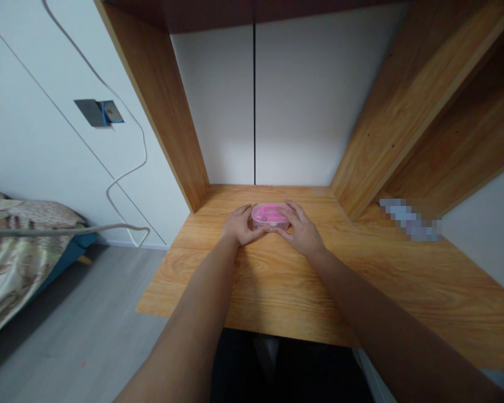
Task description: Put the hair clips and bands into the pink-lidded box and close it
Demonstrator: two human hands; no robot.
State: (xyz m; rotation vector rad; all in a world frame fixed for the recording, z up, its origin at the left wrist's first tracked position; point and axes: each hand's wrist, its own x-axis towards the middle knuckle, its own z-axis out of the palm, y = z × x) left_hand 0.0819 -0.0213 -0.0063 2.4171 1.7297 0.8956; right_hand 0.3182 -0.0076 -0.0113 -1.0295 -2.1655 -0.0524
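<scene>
A small oval pink plastic box (269, 215) with a clear lid rests on the wooden desk (277, 274), toward the back. My left hand (238, 225) cups its left end, fingers curled against it. On the other end, my right hand (301, 228) presses with its fingers wrapped over the edge. Both forearms reach in from the bottom of the view.
Wooden side panels (163, 101) and a white back wall (294, 106) enclose the desk nook. A blurred object (409, 219) lies at the right. To the left are a grey floor (67, 336), a bed (12, 246) and a hanging cable (126, 173).
</scene>
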